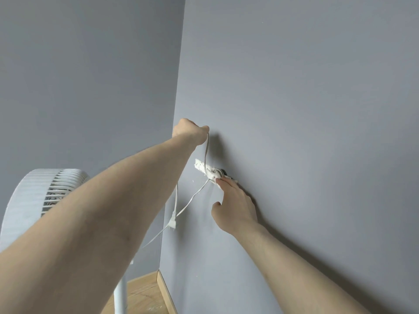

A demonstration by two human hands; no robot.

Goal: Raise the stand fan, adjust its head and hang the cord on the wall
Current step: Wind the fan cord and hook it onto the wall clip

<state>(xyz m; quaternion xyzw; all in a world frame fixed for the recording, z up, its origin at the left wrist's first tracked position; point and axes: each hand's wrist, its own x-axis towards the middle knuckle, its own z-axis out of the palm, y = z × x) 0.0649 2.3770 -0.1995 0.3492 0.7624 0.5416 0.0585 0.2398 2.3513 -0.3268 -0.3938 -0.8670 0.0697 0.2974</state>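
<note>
The head camera looks along a flat grey-blue painted wall [306, 109] that meets a second grey wall at a corner left of centre. The left hand [189, 132] is raised against the wall just by that corner, its fingers curled into a fist that grips the thin white power cord [206, 152]. From the fist the cord drops straight down and crosses a bundled white coil of cord [207, 169] that sits on a small dark wall hook [223, 172]; the hook is mostly hidden by the coil, so how the loops catch on it cannot be told. Below the coil one strand hangs down to the white two-pin plug [172, 223], which dangles free beside the corner, and another strand slants down and left behind the left forearm. The right hand [233, 207] lies just under the coil, near the wall, its fingers fairly straight and close together, fingertips touching the lower end of the bundle, thumb spread out to the left and holding nothing. At lower left, partly behind the left forearm, stands the white plastic stand fan [43, 193], its round ribbed head turned with the grille facing right, and its white pole [120, 295] rises from a light wooden floor [145, 295] edged with a pale wooden skirting board [166, 293].
</note>
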